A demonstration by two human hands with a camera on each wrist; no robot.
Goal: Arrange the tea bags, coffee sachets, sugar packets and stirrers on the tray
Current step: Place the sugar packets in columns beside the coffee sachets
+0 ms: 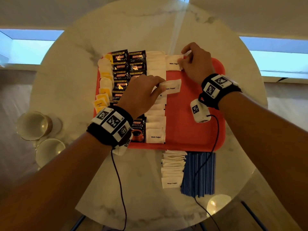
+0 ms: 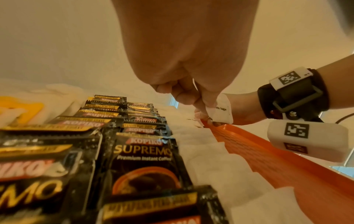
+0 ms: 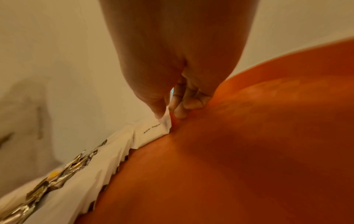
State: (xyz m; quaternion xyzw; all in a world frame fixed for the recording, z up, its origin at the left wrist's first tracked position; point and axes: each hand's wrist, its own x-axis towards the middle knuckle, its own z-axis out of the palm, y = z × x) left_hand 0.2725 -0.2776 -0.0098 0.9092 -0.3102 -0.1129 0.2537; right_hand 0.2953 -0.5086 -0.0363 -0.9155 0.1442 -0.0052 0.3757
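Head view looks steeply down over the tray; both wrist views skim it closely from under the palms.

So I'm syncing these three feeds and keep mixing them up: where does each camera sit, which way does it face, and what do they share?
Head: worn on the head, looks down at the red tray on the round table; both forearms, left hand and right hand show.
Left wrist: low over the coffee sachets, faces along the tray; left hand's grip pinches a sugar packet, right wrist beyond.
Right wrist: just above the tray floor, faces its far edge; right hand pinches a packet.
Shared: every view shows the tray and sugar packets.
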